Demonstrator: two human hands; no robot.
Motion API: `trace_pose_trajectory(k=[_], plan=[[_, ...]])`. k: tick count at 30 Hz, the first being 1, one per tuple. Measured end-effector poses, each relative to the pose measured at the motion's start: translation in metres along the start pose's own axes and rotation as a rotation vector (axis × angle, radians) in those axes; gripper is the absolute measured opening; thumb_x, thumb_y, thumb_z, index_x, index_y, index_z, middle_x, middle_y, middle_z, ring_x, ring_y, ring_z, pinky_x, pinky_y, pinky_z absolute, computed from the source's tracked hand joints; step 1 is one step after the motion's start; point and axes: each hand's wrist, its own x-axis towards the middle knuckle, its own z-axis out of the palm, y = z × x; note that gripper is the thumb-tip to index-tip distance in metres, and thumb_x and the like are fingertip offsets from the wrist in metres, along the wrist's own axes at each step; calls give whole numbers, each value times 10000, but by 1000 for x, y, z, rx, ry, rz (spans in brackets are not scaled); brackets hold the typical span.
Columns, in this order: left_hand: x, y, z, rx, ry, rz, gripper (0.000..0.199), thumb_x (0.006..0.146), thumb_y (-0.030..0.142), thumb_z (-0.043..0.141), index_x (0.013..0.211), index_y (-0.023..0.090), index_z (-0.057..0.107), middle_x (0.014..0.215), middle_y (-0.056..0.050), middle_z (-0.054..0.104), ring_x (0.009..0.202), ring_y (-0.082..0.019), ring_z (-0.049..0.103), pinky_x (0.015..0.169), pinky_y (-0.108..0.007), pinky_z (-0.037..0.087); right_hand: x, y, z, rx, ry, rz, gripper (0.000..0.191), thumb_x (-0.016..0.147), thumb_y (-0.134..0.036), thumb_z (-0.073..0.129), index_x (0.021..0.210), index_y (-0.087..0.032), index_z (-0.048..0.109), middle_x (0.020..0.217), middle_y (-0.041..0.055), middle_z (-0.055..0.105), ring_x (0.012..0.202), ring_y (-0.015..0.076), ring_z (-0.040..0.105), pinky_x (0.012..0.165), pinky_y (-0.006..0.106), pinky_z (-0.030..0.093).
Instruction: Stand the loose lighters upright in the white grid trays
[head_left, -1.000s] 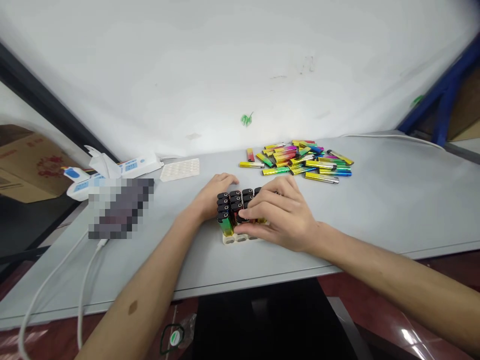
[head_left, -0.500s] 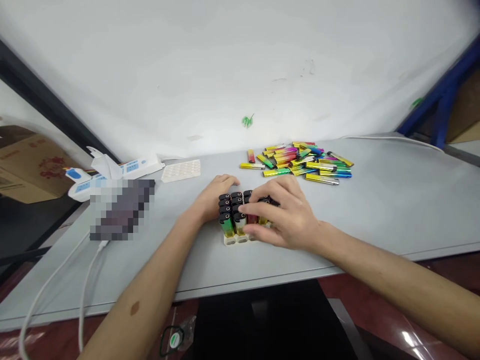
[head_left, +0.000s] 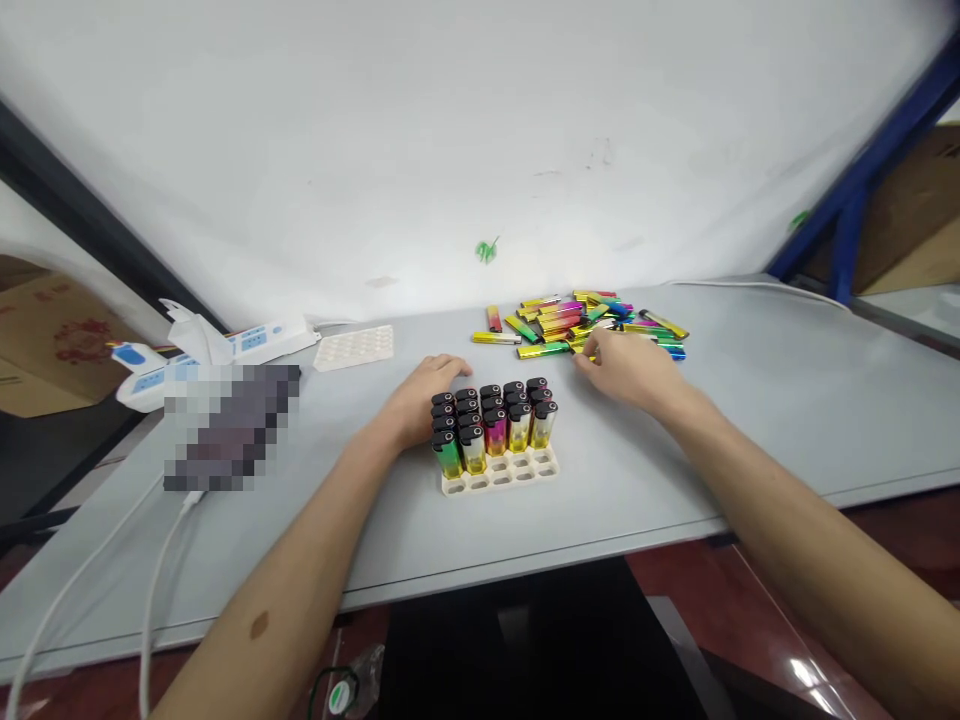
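Note:
A cream tray with holes (head_left: 501, 480) sits near the table's front edge, with several black-topped lighters (head_left: 496, 432) upright in its rear rows. The front row of holes shows bare. My left hand (head_left: 424, 395) rests on the table behind the tray's left side, its fingers partly hidden by the lighters. Over the front of a loose pile of shiny coloured lighters (head_left: 561, 315) is my right hand (head_left: 626, 368), fingers curled down and pressed together; whatever is between its fingertips is too hidden to name.
A second cream tray (head_left: 354, 347) lies at the back left. Beside it are a white power strip (head_left: 259, 340) with plugs, a blurred dark device (head_left: 240, 425) and white cables. The wall stands behind the table.
My right hand has left the upright lighters and reached back and right to the pile, uncovering the tray's right side. My left hand stays beside the tray. The view has shifted slightly.

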Motion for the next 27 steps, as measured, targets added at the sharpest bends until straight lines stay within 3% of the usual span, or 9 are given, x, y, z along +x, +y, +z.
trace_pose_trajectory(k=[3, 7, 12, 18, 23, 27], plan=[[-2, 1, -1, -8, 4, 8, 465, 814, 229, 535, 1274, 172, 571, 1410, -127, 578, 1323, -295, 504, 1145, -458, 425, -6, -13, 2, 83, 78, -61, 230, 930, -374, 491, 935, -208, 651, 905, 100, 737, 804, 265, 660, 602, 334, 372], [-3, 3, -2, -10, 2, -4, 458, 824, 219, 525, 1278, 179, 570, 1417, -119, 575, 1340, -285, 497, 1154, -442, 419, -7, -9, 3, 63, 187, 16, 251, 902, -367, 506, 947, -186, 674, 1005, 136, 713, 871, 288, 655, 642, 356, 420], [-3, 5, -3, -5, 3, -10, 478, 814, 213, 541, 1289, 167, 569, 1419, -125, 572, 1337, -282, 502, 1142, -419, 431, -3, 4, 11, 54, 24, -91, 208, 828, -326, 590, 955, -174, 652, 1127, 154, 643, 922, 286, 640, 729, 383, 473], [-2, 5, -2, -8, -4, -1, 466, 826, 197, 521, 1288, 150, 566, 1411, -130, 572, 1320, -280, 502, 1149, -423, 417, -2, -1, 15, 202, -13, -283, 174, 832, -216, 597, 986, -159, 656, 1051, 113, 659, 907, 230, 628, 796, 348, 469], [-3, 5, -2, -8, -5, -1, 471, 826, 198, 519, 1292, 150, 564, 1420, -129, 567, 1328, -285, 496, 1152, -426, 415, -6, -13, 6, 594, 56, -263, 221, 875, -404, 638, 870, -182, 639, 981, 81, 684, 875, 212, 623, 794, 356, 474], [-3, 5, -2, -6, -3, 5, 482, 817, 207, 530, 1295, 151, 567, 1424, -133, 568, 1341, -291, 495, 1147, -428, 424, -11, -21, 2, 1033, 6, -146, 296, 894, -490, 626, 885, -225, 496, 908, 40, 708, 799, 175, 640, 772, 345, 491]])
